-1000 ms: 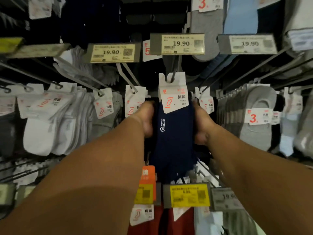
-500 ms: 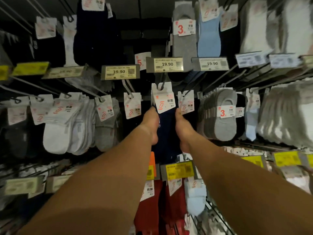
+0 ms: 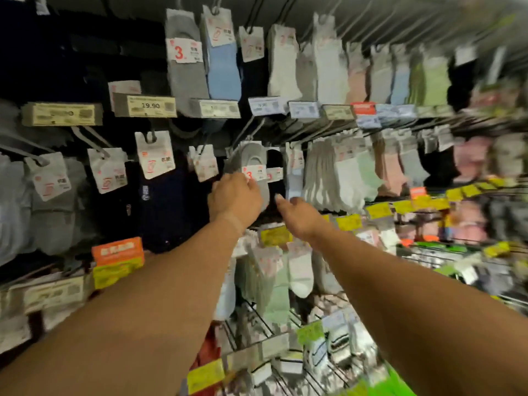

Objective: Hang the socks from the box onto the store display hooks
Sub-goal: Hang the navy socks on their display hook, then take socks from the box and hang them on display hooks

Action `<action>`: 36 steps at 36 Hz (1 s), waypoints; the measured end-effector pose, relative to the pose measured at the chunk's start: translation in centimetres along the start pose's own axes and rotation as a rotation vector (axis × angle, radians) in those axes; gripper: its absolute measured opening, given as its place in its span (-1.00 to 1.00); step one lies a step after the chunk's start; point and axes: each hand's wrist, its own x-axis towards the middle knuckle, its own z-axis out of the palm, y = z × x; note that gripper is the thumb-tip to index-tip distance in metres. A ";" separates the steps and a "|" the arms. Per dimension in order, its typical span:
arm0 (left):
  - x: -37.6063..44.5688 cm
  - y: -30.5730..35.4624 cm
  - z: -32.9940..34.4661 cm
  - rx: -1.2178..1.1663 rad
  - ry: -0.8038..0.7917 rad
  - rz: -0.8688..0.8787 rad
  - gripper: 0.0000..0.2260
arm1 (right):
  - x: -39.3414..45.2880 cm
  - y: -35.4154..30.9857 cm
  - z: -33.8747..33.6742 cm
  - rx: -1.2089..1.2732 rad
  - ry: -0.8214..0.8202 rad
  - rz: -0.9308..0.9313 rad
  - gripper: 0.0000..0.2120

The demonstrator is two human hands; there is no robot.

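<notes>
The navy socks (image 3: 164, 201) hang by their white card (image 3: 154, 154) from a display hook (image 3: 151, 136), with no hand on them. To their right, my left hand (image 3: 234, 197) curls its fingers around the lower edge of a hanging bundle of grey low-cut socks (image 3: 253, 162) with a red "3" label. My right hand (image 3: 297, 214) is just right of it, fingers apart and holding nothing, in front of the black socks (image 3: 275, 178). The box is out of view.
Rows of hooks carry white, grey, blue, pink and green socks (image 3: 348, 178) across the wall. Price tags (image 3: 144, 105) stick out at the hook ends above, and yellow tags (image 3: 275, 235) just below my hands. Wire shelving (image 3: 285, 338) juts out lower right.
Both hands let go of the navy socks, which now hang on their hook, and moved right to the grey low-cut socks. My view swung right along the display.
</notes>
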 end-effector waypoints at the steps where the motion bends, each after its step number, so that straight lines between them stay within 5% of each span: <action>1: -0.5 1.6 1.3 0.001 -0.049 -0.001 -0.66 | -0.7 1.2 -2.2 -0.059 0.041 0.014 -0.44; 4: -2.2 7.3 5.1 -0.055 -0.157 0.024 -0.65 | -2.8 5.1 -9.2 -0.223 0.126 0.043 -0.58; 8: -5.3 16.7 10.2 -0.092 -0.327 0.101 -0.43 | -5.1 11.1 -19.3 -0.491 0.194 0.117 -0.53; 14: -11.1 30.2 18.8 -0.153 -0.500 0.286 -0.66 | -9.1 20.6 -33.4 -0.679 0.333 0.299 -0.41; 19: -16.0 38.8 26.1 -0.167 -0.689 0.422 -0.61 | -13.5 30.1 -43.1 -0.669 0.423 0.546 -0.14; 24: -19.8 45.4 33.8 -0.208 -0.850 0.455 -0.64 | -16.6 38.8 -50.1 -0.671 0.486 0.723 -0.28; 36: -22.2 61.9 54.4 -0.240 -1.044 0.576 -0.61 | -13.5 54.1 -65.6 -0.703 0.567 0.975 -0.26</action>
